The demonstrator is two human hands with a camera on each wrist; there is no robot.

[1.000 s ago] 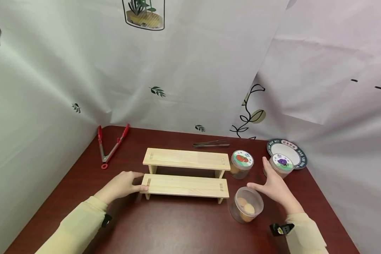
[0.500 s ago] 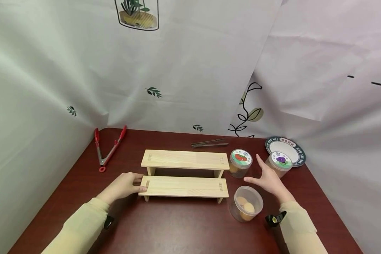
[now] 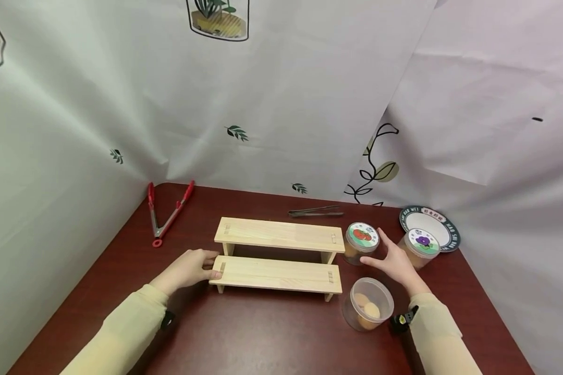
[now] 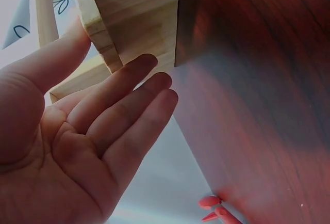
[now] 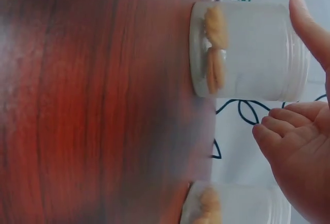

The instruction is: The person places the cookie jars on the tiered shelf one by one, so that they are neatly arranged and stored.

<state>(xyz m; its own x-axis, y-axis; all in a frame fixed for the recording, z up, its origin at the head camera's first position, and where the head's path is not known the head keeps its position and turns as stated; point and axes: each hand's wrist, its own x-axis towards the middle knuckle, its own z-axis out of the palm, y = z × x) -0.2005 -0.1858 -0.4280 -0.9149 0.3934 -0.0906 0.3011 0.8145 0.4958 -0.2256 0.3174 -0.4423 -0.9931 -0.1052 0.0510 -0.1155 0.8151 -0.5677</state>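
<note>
My left hand (image 3: 189, 267) is at the left end of the lower step of a pale wooden two-step stand (image 3: 277, 273). Its thumb lies on the board's corner, with the fingers around the end; the left wrist view shows the thumb against the wooden edge (image 4: 93, 22). My right hand (image 3: 394, 261) reaches beside a clear jar with a tomato-picture lid (image 3: 362, 235), thumb and fingers spread about its lid end. In the right wrist view round biscuits (image 5: 216, 48) lie in that jar; whether the fingers touch it I cannot tell.
An uncovered clear jar (image 3: 368, 304) with biscuits stands near my right wrist. A jar with a purple-flower lid (image 3: 422, 245) is right of that hand, before a rimmed plate (image 3: 450, 234). Metal tweezers (image 3: 315, 212) lie behind the stand, red-handled tongs (image 3: 166, 221) at back left.
My right hand has moved left, away from above the uncovered jar and the flower-lid jar, to the tomato-lid jar. My left hand stays on the stand's end. The head view shifts slightly.
</note>
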